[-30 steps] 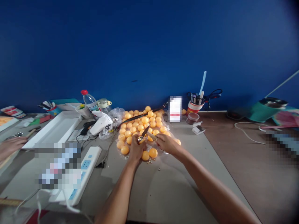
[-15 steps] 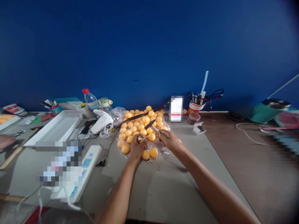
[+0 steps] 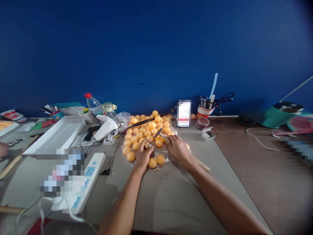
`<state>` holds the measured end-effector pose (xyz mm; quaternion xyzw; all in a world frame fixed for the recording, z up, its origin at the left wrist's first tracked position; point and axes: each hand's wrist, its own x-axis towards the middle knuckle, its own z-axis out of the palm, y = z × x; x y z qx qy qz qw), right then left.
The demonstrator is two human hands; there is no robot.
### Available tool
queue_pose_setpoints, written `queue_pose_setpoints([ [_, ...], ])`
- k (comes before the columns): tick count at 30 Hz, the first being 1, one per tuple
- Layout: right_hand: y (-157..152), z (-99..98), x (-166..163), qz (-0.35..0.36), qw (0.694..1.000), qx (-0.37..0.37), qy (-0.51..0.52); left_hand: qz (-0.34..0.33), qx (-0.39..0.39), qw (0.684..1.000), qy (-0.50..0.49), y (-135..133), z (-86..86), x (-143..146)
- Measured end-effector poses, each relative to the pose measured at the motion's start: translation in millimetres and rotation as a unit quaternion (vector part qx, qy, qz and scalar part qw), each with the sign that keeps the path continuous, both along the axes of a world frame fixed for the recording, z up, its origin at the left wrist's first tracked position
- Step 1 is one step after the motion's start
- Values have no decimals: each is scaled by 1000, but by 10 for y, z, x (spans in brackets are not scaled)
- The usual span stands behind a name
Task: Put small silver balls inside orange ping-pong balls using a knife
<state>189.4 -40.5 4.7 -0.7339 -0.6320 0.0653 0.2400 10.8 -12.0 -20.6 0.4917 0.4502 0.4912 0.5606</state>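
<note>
My left hand [image 3: 143,155] is closed around a shiny, rounded metallic piece [image 3: 148,145], mostly hidden by the fingers. In my right hand [image 3: 179,149] is a hammer [image 3: 166,138], gripped by its wooden handle, which sticks out below the wrist. The dark hammer head points up and left, apart from the metallic piece. Orange ping-pong balls [image 3: 140,134] lie in and around clear plastic beyond both hands. Two loose orange balls [image 3: 156,160] and several tiny shiny bits [image 3: 157,168] sit just right of my left hand.
A power strip [image 3: 91,171] with white cables lies left, near a white tray [image 3: 57,135]. Behind are a bottle [image 3: 93,103], a phone [image 3: 184,113] and a cup of tools [image 3: 204,111]. Another person's hand [image 3: 3,149] shows at the far left edge.
The hammer has turned in my right hand: its head looks shorter and sits slightly lower, and its handle end now shows behind the wrist. My left hand has barely moved.
</note>
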Motion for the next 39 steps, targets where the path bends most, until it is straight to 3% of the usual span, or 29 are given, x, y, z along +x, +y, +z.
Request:
queue_pose_setpoints([
  [10,28,-118,-2,6,998,-9,-69,-9,5,1000,6,-5,-9,-6],
  [17,25,-96,-9,8,996,-36,-81,-10,-44,988,-147,-30,49,24],
  [23,14,-40,-28,4,994,-57,-89,-20,-19,996,-85,-22,-9,-5],
  [29,-25,3,-82,20,994,23,-104,-16,17,996,-81,6,-22,12],
  [33,-43,16,-124,106,990,88,-43,-3,14,996,-91,7,24,31],
  [39,-53,-27,-184,223,972,75,-3,-5,-11,992,-124,-4,59,39],
])
